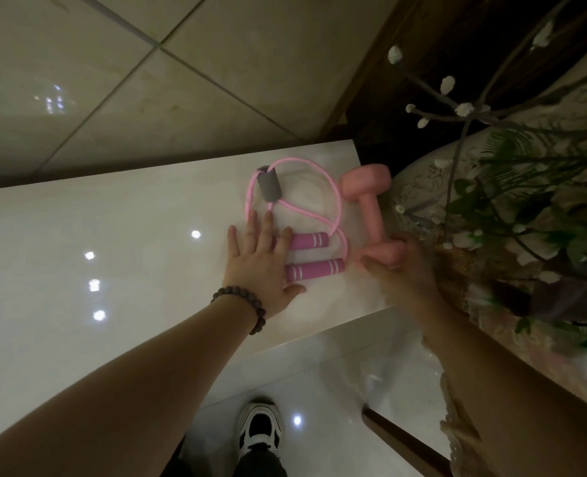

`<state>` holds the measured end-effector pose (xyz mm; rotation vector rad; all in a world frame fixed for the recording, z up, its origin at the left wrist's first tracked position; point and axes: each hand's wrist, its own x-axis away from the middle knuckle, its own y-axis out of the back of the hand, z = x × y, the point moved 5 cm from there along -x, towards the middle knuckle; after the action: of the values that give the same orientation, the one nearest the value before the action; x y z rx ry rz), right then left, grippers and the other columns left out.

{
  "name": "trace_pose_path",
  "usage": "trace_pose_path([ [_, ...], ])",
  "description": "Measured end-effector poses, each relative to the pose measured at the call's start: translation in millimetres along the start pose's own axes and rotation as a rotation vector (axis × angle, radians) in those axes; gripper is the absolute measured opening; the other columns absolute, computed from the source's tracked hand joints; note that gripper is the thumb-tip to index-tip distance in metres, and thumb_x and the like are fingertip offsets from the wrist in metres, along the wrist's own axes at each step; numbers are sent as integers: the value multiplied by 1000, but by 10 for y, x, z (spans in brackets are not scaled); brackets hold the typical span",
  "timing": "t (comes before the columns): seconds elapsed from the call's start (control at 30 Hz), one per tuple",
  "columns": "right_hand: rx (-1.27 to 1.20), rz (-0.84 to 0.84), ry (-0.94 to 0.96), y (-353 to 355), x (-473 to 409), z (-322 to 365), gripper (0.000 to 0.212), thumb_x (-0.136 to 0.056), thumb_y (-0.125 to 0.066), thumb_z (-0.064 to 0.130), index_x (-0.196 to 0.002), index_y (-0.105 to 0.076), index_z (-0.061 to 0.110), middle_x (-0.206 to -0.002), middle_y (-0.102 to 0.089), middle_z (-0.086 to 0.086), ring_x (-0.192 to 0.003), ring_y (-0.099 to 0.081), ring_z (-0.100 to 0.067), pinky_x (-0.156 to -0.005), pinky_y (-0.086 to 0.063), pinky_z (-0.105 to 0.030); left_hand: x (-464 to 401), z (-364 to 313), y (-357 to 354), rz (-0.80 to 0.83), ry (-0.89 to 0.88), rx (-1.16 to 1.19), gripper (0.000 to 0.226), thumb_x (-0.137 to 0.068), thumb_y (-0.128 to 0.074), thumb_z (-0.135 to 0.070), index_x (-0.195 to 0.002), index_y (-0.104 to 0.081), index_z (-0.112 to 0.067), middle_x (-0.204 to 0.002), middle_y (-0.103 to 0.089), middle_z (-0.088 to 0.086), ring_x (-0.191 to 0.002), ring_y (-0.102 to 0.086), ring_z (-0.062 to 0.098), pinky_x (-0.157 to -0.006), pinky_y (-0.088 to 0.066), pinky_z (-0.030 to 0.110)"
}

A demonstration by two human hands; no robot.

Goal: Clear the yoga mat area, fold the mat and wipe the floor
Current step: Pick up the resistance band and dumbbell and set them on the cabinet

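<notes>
A pink dumbbell (pixel 368 208) lies on the glossy white tabletop (pixel 113 235) near its right edge. My right hand (pixel 398 270) is closed around the dumbbell's near head. Left of it lies a pink resistance band (pixel 306 204) with a grey foam grip (pixel 269 184), and two pink jump-rope handles (pixel 314 241) side by side. My left hand (pixel 261 263) rests flat with fingers spread, its fingertips over the near ends of the handles and the band. No yoga mat is in view.
A large patterned vase (pixel 433 187) with branches and green leaves stands right of the table, close to my right hand. Beige floor tiles (pixel 147 80) lie beyond the table. My shoe (pixel 261 428) shows below, beside a dark wooden edge.
</notes>
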<state>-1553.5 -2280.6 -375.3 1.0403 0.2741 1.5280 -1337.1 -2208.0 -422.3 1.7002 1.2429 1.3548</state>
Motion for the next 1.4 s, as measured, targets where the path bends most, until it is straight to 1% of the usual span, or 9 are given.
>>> trace_pose_path([
  [0.07,-24,45,3,36,-26,-12,65,-70,-83,23,-123,-46,25,-115,-60,1,-91,-60,-12,-60,-45,-16,23,-21,-10,-30,3,22,88,-85,-37,-71,-152,-5,-24,-160,10,13,-145,15,38,-116,-3,61],
  [0.2,46,38,55,20,29,49,89,-73,-81,24,-145,-28,23,-118,-42,7,-104,-39,-6,-62,-36,-3,-9,-42,-3,-95,34,49,88,-85,-24,-75,-153,1,-25,-160,12,14,-145,17,36,-116,-2,60],
  [0.27,114,-9,87,-33,78,81,90,-72,-81,30,-145,-29,23,-125,-42,3,-103,-35,-7,-72,-36,-15,-56,-52,-27,-47,51,35,90,-85,-22,-75,-153,8,-24,-159,16,14,-144,19,37,-116,-1,60],
  [0.43,107,-66,57,-122,33,28,92,-70,-82,31,-144,-29,24,-134,-44,-9,-98,-43,-13,-58,-35,-13,-53,-60,-4,-30,59,29,93,-85,-23,-75,-152,14,-21,-158,19,14,-144,20,35,-117,2,57],
  [0.57,172,-72,60,-118,66,16,95,-71,-80,36,-147,-23,28,-138,-39,-10,-109,-48,-23,-71,-47,-23,56,-52,78,-44,51,44,92,-85,-23,-75,-151,13,-21,-159,17,12,-145,18,33,-117,0,57],
  [0.77,244,-32,-19,-91,304,122,102,-51,-59,76,-139,-29,34,-136,-48,-8,-116,-54,-33,-86,-53,-45,348,39,487,-63,104,69,89,-88,-20,-74,-151,15,-21,-161,11,10,-147,12,30,-119,1,52],
  [1.0,355,-6,173,200,1018,845,80,-85,-66,38,-150,-21,22,-154,-24,-9,-138,-28,-31,-109,-33,-40,1055,144,1233,-50,196,80,86,-90,-21,-70,-152,11,-21,-161,3,9,-148,8,27,-119,3,49],
  [1.23,485,-3,358,512,2180,1600,67,-90,-56,40,-148,-28,20,-155,-24,-12,-141,-25,-32,-110,-32,-47,2088,141,2098,-79,289,88,82,-91,-22,-67,-153,4,-20,-162,0,9,-148,6,26,-120,-2,49],
  [1.4,412,26,415,738,3022,2003,62,-95,-50,36,-149,-25,19,-158,-17,-8,-145,-13,-24,-116,-23,-38,2904,131,2644,-133,380,146,80,-92,-23,-65,-154,-2,-20,-162,-3,7,-149,2,25,-120,-4,48],
])
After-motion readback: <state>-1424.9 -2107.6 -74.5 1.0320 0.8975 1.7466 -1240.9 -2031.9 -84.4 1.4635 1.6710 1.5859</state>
